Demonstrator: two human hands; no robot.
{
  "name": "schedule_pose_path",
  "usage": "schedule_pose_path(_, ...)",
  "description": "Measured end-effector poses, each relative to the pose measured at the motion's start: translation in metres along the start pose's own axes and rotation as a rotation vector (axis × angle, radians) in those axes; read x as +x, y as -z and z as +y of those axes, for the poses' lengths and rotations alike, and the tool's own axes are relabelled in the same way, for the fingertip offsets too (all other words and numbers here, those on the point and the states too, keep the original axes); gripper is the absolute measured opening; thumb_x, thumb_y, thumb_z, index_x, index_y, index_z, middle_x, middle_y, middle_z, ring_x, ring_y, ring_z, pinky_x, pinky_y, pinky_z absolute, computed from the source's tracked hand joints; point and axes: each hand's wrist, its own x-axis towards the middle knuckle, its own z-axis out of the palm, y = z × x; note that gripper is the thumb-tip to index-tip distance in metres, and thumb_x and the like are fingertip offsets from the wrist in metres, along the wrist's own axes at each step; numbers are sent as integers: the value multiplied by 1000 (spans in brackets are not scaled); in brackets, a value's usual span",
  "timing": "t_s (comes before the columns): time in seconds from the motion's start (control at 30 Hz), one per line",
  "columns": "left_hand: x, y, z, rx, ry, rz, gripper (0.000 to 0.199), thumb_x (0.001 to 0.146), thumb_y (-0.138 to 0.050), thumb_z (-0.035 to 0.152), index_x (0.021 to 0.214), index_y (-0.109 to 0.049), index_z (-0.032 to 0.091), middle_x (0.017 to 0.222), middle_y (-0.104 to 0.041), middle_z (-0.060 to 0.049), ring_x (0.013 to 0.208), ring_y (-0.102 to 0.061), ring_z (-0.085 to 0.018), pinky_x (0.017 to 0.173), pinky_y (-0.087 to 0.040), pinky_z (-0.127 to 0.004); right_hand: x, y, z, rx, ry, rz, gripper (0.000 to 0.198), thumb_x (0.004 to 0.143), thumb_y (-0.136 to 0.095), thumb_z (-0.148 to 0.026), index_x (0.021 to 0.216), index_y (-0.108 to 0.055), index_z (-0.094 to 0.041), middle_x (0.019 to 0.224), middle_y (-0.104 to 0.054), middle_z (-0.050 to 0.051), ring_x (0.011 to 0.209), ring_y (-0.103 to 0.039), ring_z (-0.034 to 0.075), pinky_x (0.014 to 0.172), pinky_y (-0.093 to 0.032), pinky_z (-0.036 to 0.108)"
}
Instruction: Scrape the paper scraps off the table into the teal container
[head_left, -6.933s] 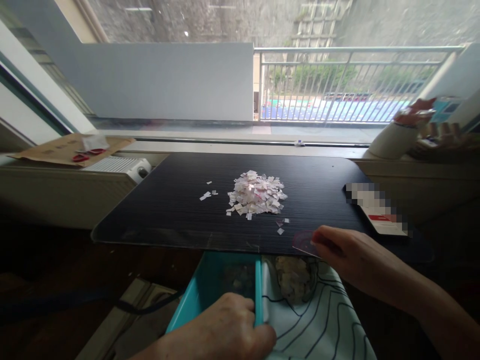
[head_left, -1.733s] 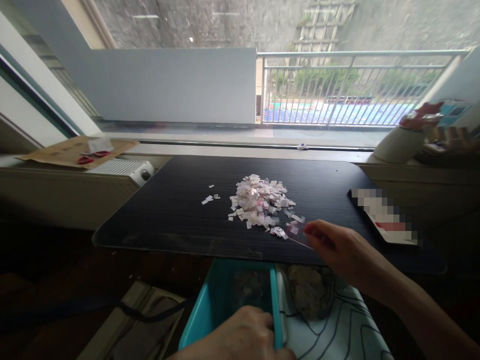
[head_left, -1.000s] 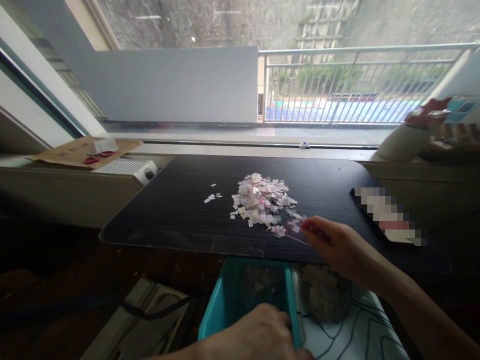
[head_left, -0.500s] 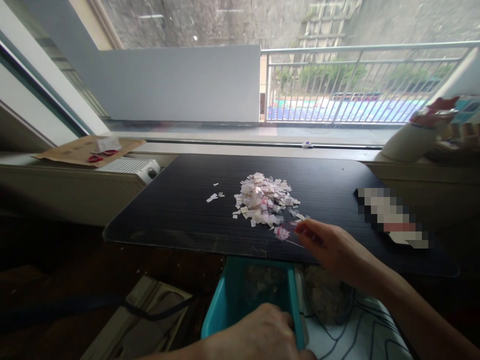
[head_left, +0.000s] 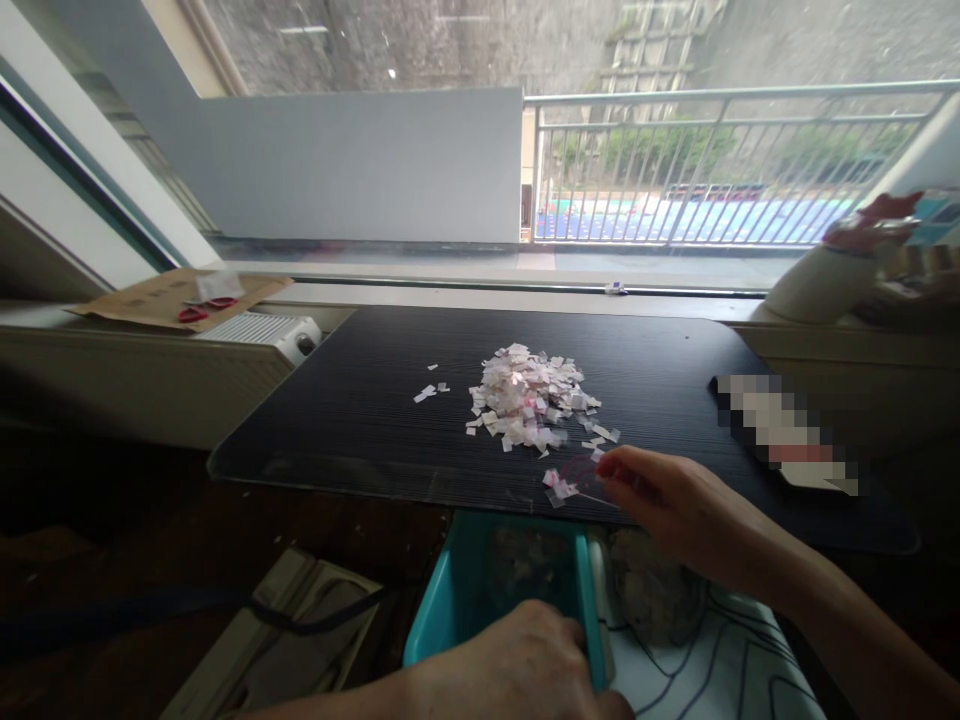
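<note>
A heap of small white and pinkish paper scraps [head_left: 525,390] lies on the dark table [head_left: 360,400]. My right hand [head_left: 660,490] is closed on a thin, see-through plastic piece [head_left: 581,472] with a pink tint, held low at the tabletop. Against its left end sits a small clump of scraps [head_left: 559,487], near the table's front edge. Below that edge, my left hand [head_left: 525,660] is wrapped over the right rim of a teal bin [head_left: 435,610]; its fingertips are partly hidden. Scraps show dimly inside the bin.
A clear container of scraps [head_left: 652,580] stands right of the bin on a white patterned surface [head_left: 697,660]. A blurred-out flat object [head_left: 787,435] lies at the table's right. Red-handled scissors [head_left: 206,308] rest on brown paper [head_left: 142,300] by the window.
My right hand has shifted slightly toward the table's front edge, and the small clump has moved away from the heap with the plastic piece. My left hand stays at the bin.
</note>
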Motion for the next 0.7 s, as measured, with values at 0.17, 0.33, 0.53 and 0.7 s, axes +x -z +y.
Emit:
schedule_pose_path(0.17, 0, 0, -1, -9, -1, -11, 18, 85, -70, 31, 89, -57, 19, 48, -43, 7, 45, -45, -15, 42, -28, -29, 1, 2, 3, -50, -34, 24, 19, 93, -46, -33, 96, -61, -23, 77, -64, -1, 64, -55, 14, 58, -37, 24)
schedule_pose_path(0.33, 1, -1, -1, -5, -16, 11, 18, 85, -69, 30, 89, -57, 18, 47, -42, 7, 44, -43, -15, 42, -27, -28, 0, 2, 7, -38, -36, 47, 18, 94, -45, -34, 95, -61, -23, 76, -64, -2, 63, -55, 14, 58, -37, 24)
schedule_pose_path(0.53, 0, -1, -2, -18, -26, 30, 18, 84, -70, 29, 87, -57, 18, 49, -44, 7, 45, -45, -15, 42, -26, -29, -2, 1, 4, -49, -47, 46, 20, 94, -46, -36, 95, -61, -24, 76, -64, -2, 64, -56, 14, 58, -38, 24)
schedule_pose_path(0.7, -1, -4, -1, -27, -28, 46, 16, 85, -69, 27, 87, -56, 18, 49, -45, 7, 47, -49, -15, 44, -28, -28, -5, -3, -7, -14, 11, -34, 15, 93, -47, -30, 90, -60, -24, 78, -65, -3, 67, -57, 13, 59, -39, 23)
